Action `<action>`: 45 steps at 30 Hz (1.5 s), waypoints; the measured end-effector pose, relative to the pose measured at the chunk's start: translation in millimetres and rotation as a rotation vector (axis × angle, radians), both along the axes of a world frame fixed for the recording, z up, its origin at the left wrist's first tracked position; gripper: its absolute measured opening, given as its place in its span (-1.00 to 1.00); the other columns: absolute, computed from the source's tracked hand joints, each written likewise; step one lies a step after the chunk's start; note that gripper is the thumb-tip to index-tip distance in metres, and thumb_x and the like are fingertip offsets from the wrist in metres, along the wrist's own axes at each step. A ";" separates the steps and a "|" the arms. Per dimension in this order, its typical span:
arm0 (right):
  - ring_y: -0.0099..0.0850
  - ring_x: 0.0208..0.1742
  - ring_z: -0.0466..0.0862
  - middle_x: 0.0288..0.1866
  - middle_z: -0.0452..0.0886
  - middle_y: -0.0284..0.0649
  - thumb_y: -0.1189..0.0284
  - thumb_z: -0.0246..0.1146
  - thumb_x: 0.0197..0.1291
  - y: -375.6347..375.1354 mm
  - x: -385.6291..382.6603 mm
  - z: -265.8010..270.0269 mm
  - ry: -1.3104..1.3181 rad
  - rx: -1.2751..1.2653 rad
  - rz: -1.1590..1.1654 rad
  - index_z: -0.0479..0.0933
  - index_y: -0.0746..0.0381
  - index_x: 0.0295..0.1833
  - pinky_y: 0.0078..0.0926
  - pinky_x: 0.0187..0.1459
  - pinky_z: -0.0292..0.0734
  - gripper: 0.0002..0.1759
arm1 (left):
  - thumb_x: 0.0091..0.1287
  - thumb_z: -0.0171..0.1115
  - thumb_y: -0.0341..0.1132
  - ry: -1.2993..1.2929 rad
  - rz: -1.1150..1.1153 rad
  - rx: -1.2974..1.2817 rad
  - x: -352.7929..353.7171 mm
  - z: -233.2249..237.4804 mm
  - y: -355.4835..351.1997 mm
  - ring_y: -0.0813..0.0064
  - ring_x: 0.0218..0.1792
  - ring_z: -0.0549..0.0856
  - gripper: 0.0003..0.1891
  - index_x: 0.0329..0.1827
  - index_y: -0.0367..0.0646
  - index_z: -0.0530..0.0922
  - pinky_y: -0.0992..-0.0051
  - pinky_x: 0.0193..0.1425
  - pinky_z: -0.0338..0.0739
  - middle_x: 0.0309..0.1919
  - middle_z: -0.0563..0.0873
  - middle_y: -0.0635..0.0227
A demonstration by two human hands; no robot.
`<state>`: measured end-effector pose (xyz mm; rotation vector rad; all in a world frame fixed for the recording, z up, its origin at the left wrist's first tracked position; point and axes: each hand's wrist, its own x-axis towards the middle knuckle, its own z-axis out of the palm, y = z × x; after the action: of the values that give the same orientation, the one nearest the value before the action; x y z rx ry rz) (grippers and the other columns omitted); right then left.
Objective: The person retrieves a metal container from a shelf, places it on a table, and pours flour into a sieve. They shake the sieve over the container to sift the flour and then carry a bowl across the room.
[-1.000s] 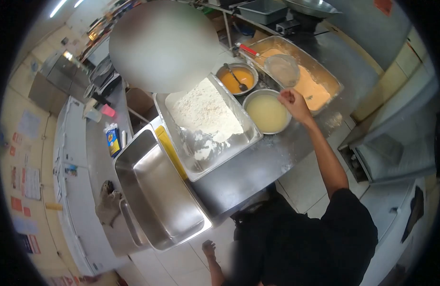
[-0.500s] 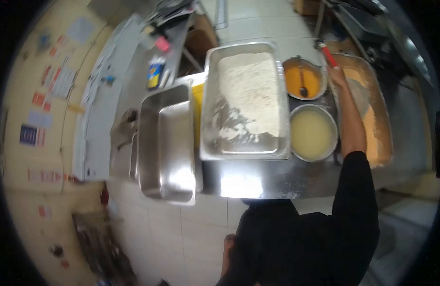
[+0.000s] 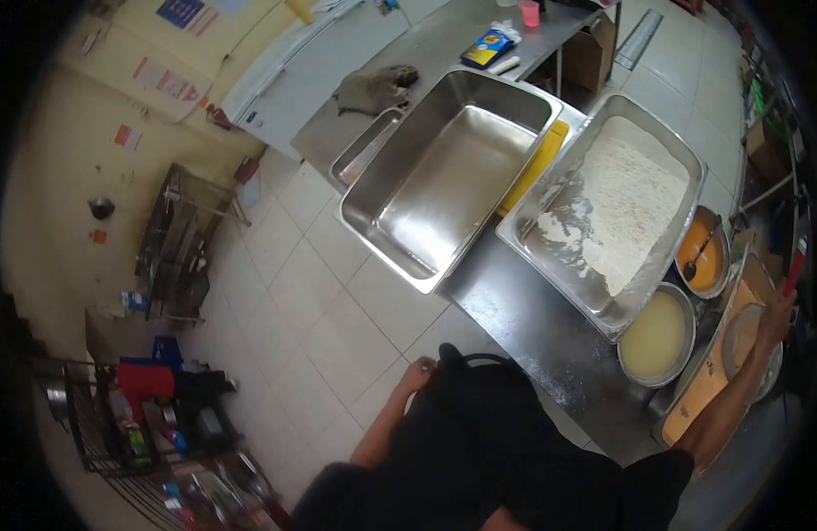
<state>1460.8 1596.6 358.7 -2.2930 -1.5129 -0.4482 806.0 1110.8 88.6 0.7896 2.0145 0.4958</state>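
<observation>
My right hand is closed round a red handle at the far right. The handle seems to belong to a round mesh strainer, partly covered by my forearm. It sits in a long tray of orange-brown crumbs. Beside that tray are a pot of pale yellow liquid and a pot of orange liquid with a dark spoon in it. My left hand hangs low by my body, fingers curled, with nothing visible in it.
A deep steel pan holds white flour. Left of it stands a bare steel pan, with a yellow item between them. A grey cloth and a blue-yellow packet lie behind. A person in red is at far left.
My view has swung left, so the pans and pots appear tilted and further right. My right hand still grips the red handle. More of my left hand shows beside my body.
</observation>
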 end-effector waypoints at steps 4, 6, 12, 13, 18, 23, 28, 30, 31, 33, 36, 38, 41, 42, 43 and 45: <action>-0.20 0.11 0.52 0.11 0.52 -0.12 0.31 0.01 0.30 -37.0 -68.5 55.7 -0.026 0.328 0.308 0.38 0.16 0.20 -0.35 0.05 0.39 -0.62 | 0.27 0.12 -0.19 -0.067 -0.120 0.012 -21.9 -24.0 23.9 0.21 -0.12 0.64 -0.72 -0.11 -0.21 0.54 0.32 -0.03 0.49 -0.22 0.66 0.10; -0.35 0.14 0.51 0.12 0.52 -0.18 0.45 0.01 0.31 -51.6 -113.4 73.4 0.178 0.356 0.531 0.40 0.22 0.17 -0.44 0.14 0.34 -0.66 | 0.27 0.13 -0.19 -0.090 -0.167 -0.001 -37.1 -26.4 40.8 0.20 -0.11 0.64 -0.73 -0.12 -0.20 0.54 0.33 -0.02 0.49 -0.20 0.66 0.11; -0.37 -0.14 0.55 -0.19 0.52 -0.17 0.62 0.13 0.18 -114.9 -372.0 142.3 0.242 0.373 1.172 0.49 0.28 -0.09 -0.52 -0.07 0.45 -0.82 | 0.24 0.17 -0.27 -0.138 -0.236 0.059 -103.6 -54.4 60.0 0.27 -0.14 0.64 -0.77 -0.14 -0.22 0.55 0.35 -0.03 0.49 -0.20 0.66 0.15; -0.37 -0.18 0.54 -0.24 0.50 -0.19 0.66 0.16 0.11 -118.8 -409.8 139.3 0.364 0.325 1.179 0.48 0.28 -0.13 -0.51 -0.11 0.46 -0.80 | 0.24 0.16 -0.30 -0.167 -0.201 0.082 -118.0 -59.1 60.7 0.30 -0.15 0.64 -0.79 -0.14 -0.23 0.55 0.37 -0.04 0.50 -0.22 0.66 0.17; -0.22 -0.39 0.55 -0.36 0.45 -0.19 0.61 0.18 -0.13 -119.1 -611.5 111.8 0.295 0.216 1.554 0.47 0.20 -0.16 -0.29 -0.36 0.48 -0.69 | 0.23 0.09 -0.46 -0.357 -0.010 0.246 -220.6 -108.6 55.0 0.45 -0.20 0.63 -0.85 -0.18 -0.30 0.53 0.46 -0.15 0.54 -0.29 0.65 0.22; -0.26 -0.21 0.54 -0.20 0.42 -0.15 0.57 0.17 -0.10 -101.3 -734.3 13.6 0.071 0.119 1.597 0.43 0.16 -0.09 -0.35 -0.25 0.46 -0.65 | 0.22 0.05 -0.43 -0.306 0.169 0.037 -305.2 -106.2 19.5 0.46 -0.44 0.66 -0.86 -0.23 -0.31 0.50 0.53 -0.43 0.53 -0.38 0.65 0.24; -0.26 -0.12 0.52 -0.18 0.41 -0.16 0.52 0.18 -0.07 -95.4 -735.2 -88.4 -0.044 0.007 1.581 0.45 0.14 -0.10 -0.34 -0.16 0.40 -0.68 | 0.21 0.06 -0.44 -0.305 0.320 0.074 -356.6 -118.9 -11.3 0.42 -0.43 0.68 -0.86 -0.21 -0.29 0.49 0.55 -0.52 0.50 -0.38 0.66 0.20; -0.24 -0.10 0.51 -0.17 0.41 -0.15 0.51 0.18 -0.06 -102.9 -730.7 -105.8 -0.050 -0.049 1.586 0.46 0.15 -0.10 -0.30 -0.13 0.39 -0.68 | 0.20 0.04 -0.47 -0.307 0.394 0.040 -360.6 -125.3 -20.4 0.40 -0.43 0.68 -0.84 -0.18 -0.28 0.48 0.53 -0.52 0.51 -0.35 0.66 0.19; -0.24 -0.09 0.50 -0.17 0.41 -0.15 0.51 0.18 -0.06 -105.4 -730.9 -106.0 -0.028 -0.118 1.564 0.46 0.16 -0.09 -0.29 -0.12 0.38 -0.68 | 0.22 0.02 -0.46 -0.345 0.367 0.049 -360.6 -131.8 -25.3 0.40 -0.42 0.69 -0.83 -0.16 -0.28 0.48 0.53 -0.52 0.51 -0.34 0.66 0.19; -0.22 -0.07 0.49 -0.16 0.41 -0.15 0.50 0.19 -0.05 -112.7 -732.1 -106.5 0.034 -0.249 1.506 0.46 0.17 -0.08 -0.26 -0.09 0.37 -0.67 | 0.25 0.00 -0.45 -0.346 0.297 -0.026 -355.3 -137.9 -28.0 0.39 -0.40 0.70 -0.82 -0.14 -0.28 0.48 0.52 -0.53 0.51 -0.33 0.66 0.20; -0.20 -0.03 0.48 -0.13 0.41 -0.12 0.52 0.16 0.00 -119.7 -734.8 -91.9 0.068 -0.319 1.464 0.46 0.19 -0.02 -0.25 -0.02 0.35 -0.66 | 0.23 -0.05 -0.49 -0.413 0.228 -0.036 -333.0 -130.3 -17.7 0.38 -0.39 0.70 -0.81 -0.17 -0.30 0.50 0.50 -0.51 0.52 -0.34 0.66 0.20; -0.18 0.01 0.46 -0.10 0.42 -0.10 0.51 0.17 0.03 -125.8 -731.3 -88.4 0.135 -0.287 1.441 0.46 0.18 0.02 -0.27 0.03 0.34 -0.64 | 0.25 -0.04 -0.46 -0.457 0.056 0.060 -325.0 -126.5 -7.7 0.39 -0.39 0.70 -0.82 -0.20 -0.32 0.52 0.51 -0.49 0.53 -0.34 0.66 0.19; -0.15 0.07 0.45 -0.03 0.44 -0.06 0.47 0.21 0.05 -133.8 -719.1 -58.6 0.223 -0.222 1.371 0.45 0.20 0.04 -0.25 0.09 0.34 -0.63 | 0.27 -0.02 -0.45 -0.421 -0.079 0.123 -325.0 -129.2 10.8 0.41 -0.40 0.68 -0.83 -0.25 -0.34 0.53 0.52 -0.46 0.55 -0.34 0.65 0.18; -0.14 0.09 0.44 0.00 0.44 -0.05 0.45 0.24 0.05 -136.2 -707.9 -45.8 0.245 -0.199 1.333 0.44 0.21 0.04 -0.24 0.10 0.34 -0.62 | 0.27 -0.02 -0.44 -0.396 -0.112 0.131 -322.5 -134.9 20.9 0.41 -0.40 0.68 -0.83 -0.26 -0.35 0.53 0.52 -0.45 0.56 -0.34 0.65 0.17; -0.15 0.10 0.44 0.00 0.45 -0.05 0.44 0.24 0.05 -134.7 -691.0 -38.2 0.289 -0.149 1.247 0.44 0.22 0.04 -0.25 0.11 0.34 -0.61 | 0.25 0.00 -0.48 -0.308 -0.183 0.164 -318.8 -125.0 29.9 0.44 -0.39 0.66 -0.85 -0.24 -0.34 0.53 0.50 -0.42 0.58 -0.35 0.65 0.19; -0.18 0.12 0.44 -0.01 0.46 -0.07 0.41 0.26 0.06 -127.2 -648.7 -23.3 0.370 -0.045 1.079 0.43 0.24 0.05 -0.28 0.13 0.33 -0.60 | 0.25 -0.01 -0.50 -0.342 -0.243 0.114 -317.4 -108.3 51.9 0.45 -0.38 0.66 -0.85 -0.24 -0.32 0.54 0.50 -0.39 0.59 -0.34 0.65 0.21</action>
<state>812.1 1469.4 335.4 -1.1655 -2.2117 0.2939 488.7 1162.7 -19.7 0.9367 1.5638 0.5659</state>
